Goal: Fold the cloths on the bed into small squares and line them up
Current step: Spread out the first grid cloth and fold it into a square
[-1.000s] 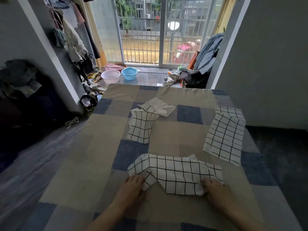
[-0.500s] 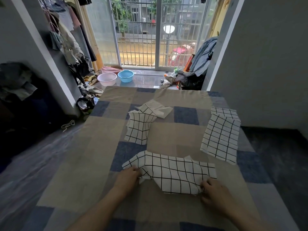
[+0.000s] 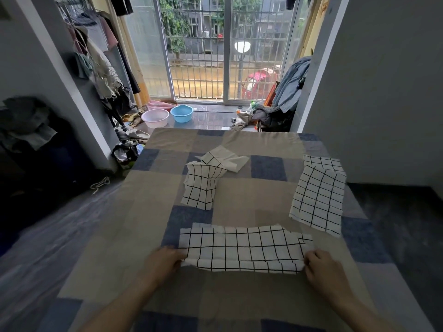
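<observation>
Both hands pinching the near cloth at its two ends

Centrally, the left hand [image 3: 163, 262] pinches the left end of the near cloth [image 3: 242, 248], thumb and fingers curled onto its folded near corner. The right hand [image 3: 322, 267] grips the opposite end in the same way, fingers curled over the cloth's right edge. Held between them, the white, black-gridded cloth lies as a long horizontal band on the bed [image 3: 239, 291], its near edge doubled over into a narrow fold; its far edge is uneven, with a step near the right end. Beyond it, toward the left of centre, a crumpled cloth [image 3: 201, 185] of the same pattern lies partly turned over, its plain underside showing at the far corner. To the right, a flat cloth [image 3: 316, 200] lies spread near the bed's right edge, overlapping a second gridded cloth [image 3: 322, 162] just behind it. These cloths lie well apart from the held one. The bed carries a cover of beige and blue blocks. Past its far end, a pink basin [image 3: 155, 118] and a blue basin [image 3: 181, 113] stand side by side on the floor before a barred glass door [image 3: 230, 56].
</observation>
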`<state>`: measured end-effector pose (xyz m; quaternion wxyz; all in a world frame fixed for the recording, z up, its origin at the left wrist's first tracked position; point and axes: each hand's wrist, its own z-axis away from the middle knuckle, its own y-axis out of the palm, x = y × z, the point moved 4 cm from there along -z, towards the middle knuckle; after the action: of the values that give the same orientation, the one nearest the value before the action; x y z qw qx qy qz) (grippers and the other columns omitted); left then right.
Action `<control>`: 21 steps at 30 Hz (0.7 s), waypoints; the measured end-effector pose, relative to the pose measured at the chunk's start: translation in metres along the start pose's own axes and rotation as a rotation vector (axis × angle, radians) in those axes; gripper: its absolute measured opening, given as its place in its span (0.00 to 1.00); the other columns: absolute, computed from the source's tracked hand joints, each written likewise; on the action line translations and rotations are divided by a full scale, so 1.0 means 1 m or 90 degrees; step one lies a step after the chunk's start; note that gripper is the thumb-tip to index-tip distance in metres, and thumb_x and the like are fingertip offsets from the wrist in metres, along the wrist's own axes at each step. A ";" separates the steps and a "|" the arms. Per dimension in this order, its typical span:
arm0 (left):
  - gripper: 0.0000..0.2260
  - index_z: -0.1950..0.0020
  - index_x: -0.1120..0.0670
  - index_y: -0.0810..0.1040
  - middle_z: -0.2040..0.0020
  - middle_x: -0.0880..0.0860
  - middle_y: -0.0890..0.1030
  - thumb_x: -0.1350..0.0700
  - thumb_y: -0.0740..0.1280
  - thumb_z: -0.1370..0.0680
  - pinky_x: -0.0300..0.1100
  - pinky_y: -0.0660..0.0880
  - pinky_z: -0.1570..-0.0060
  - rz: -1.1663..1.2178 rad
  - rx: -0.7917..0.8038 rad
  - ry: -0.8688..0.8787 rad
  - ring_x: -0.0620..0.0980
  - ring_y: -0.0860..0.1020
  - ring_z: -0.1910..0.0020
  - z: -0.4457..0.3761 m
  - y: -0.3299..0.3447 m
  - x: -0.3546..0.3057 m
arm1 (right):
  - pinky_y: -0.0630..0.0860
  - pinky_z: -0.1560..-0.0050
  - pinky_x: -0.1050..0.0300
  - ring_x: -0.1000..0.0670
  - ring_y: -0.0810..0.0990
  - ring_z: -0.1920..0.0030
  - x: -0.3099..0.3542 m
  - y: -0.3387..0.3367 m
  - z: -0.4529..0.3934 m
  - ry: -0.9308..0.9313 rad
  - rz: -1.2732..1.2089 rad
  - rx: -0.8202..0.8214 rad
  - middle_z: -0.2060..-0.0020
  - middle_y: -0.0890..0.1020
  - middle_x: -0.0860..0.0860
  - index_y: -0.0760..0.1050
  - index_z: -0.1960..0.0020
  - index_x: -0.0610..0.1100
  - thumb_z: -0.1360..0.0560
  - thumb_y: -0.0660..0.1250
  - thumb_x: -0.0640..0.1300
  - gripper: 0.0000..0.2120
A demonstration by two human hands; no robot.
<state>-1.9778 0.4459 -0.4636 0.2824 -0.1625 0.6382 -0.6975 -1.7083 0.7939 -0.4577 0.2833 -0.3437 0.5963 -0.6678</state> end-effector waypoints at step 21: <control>0.20 0.30 0.48 0.68 0.25 0.50 0.63 0.53 0.60 0.23 0.50 0.66 0.34 0.010 0.066 0.038 0.53 0.66 0.29 0.014 0.007 -0.045 | 0.72 0.41 0.54 0.50 0.71 0.37 0.026 -0.001 0.013 -0.058 -0.033 0.087 0.33 0.69 0.52 0.65 0.29 0.50 0.27 0.66 0.50 0.27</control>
<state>-1.9326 0.4614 -0.4621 0.2764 -0.1217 0.6106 -0.7321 -1.7142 0.7657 -0.4528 0.3155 -0.3694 0.5265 -0.6977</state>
